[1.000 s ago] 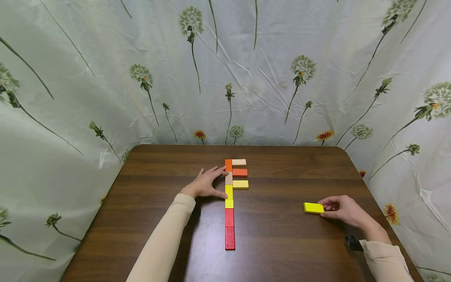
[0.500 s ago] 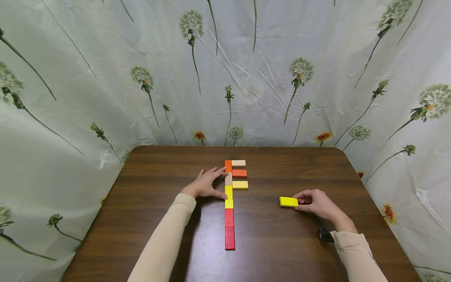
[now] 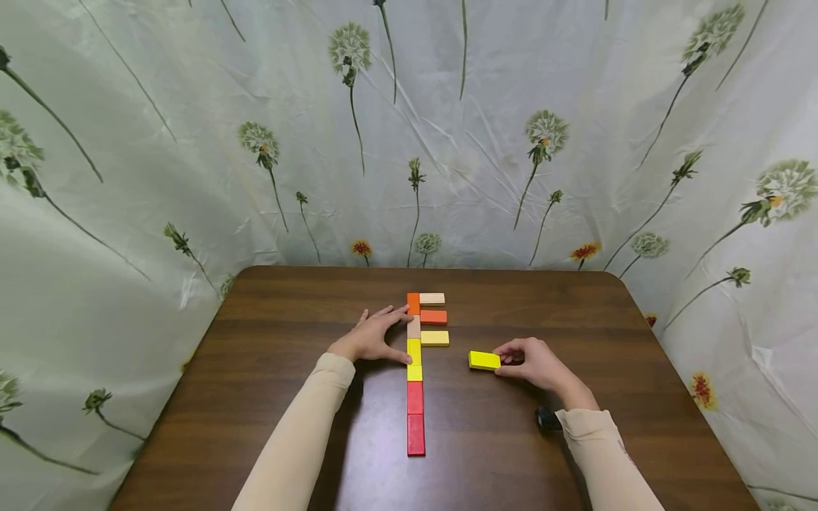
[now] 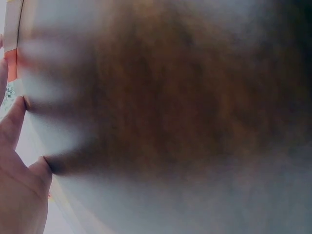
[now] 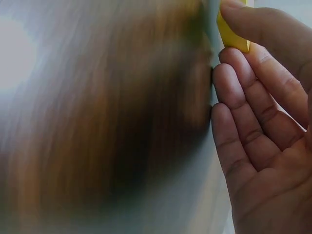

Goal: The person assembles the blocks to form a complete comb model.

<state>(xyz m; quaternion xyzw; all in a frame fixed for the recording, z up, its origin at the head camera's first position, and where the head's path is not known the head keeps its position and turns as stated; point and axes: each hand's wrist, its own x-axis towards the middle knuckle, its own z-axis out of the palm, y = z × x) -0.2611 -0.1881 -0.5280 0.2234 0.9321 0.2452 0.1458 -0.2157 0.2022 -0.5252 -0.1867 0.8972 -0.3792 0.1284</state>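
My right hand (image 3: 537,365) pinches a yellow wooden block (image 3: 483,360) by its right end, close over the table right of a column of blocks. The right wrist view shows the thumb on this yellow block (image 5: 232,34), with the other fingers lightly bent below. My left hand (image 3: 369,338) lies left of the column, fingers spread, with fingertips and thumb at its left side. From far to near, the column has an orange block (image 3: 413,302), a beige block (image 3: 414,328), yellow pieces (image 3: 415,350) and two red blocks (image 3: 416,434).
Three blocks stick out rightward from the column's far part: a striped pale wood block (image 3: 432,299), an orange-red block (image 3: 434,317) and a pale yellow block (image 3: 435,338). The brown table (image 3: 287,426) ends at a dandelion-print curtain (image 3: 479,177).
My right hand has carried the yellow block leftward across the table, much nearer to the column. The left hand has stayed at the column, and the other blocks have not moved.
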